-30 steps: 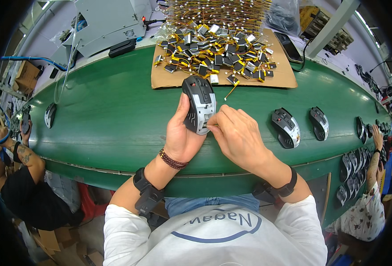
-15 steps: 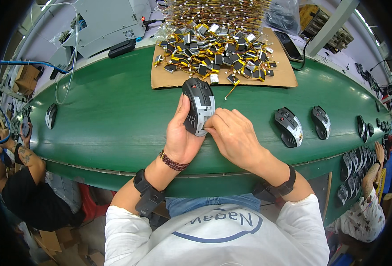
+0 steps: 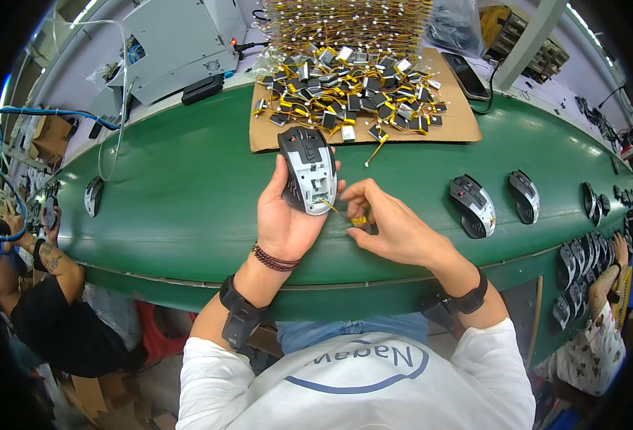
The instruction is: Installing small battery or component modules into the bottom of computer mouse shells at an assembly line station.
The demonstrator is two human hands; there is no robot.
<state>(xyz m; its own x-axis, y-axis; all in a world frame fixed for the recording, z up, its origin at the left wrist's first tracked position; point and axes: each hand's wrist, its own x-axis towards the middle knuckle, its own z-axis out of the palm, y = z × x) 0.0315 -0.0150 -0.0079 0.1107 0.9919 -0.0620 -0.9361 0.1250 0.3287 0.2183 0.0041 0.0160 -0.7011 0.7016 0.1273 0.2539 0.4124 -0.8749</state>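
Note:
A black and grey computer mouse (image 3: 307, 154) lies in my left hand (image 3: 282, 221), whose fingers and thumb wrap its sides. Its top cover is off at the rear, baring a light grey inside with a small green board. Thin yellowish wires run from this opening to a small battery (image 3: 360, 221) with yellow tape. My right hand (image 3: 401, 228) has its thumb and curled fingers around the battery, just right of the mouse. Part of the battery is hidden by the fingers.
Many loose batteries (image 3: 350, 102) with wires cover a cardboard sheet (image 3: 295, 140) ahead. Two mice (image 3: 472, 206) lie on the green belt (image 3: 187, 186) to the right, and another mouse (image 3: 93, 196) to the left. A phone (image 3: 465, 75) lies beside the cardboard. Co-workers sit at both sides.
My right hand has drawn back right from the mouse, and the battery with its wires now shows between them. The mouse has tilted, turning its open rear more into view.

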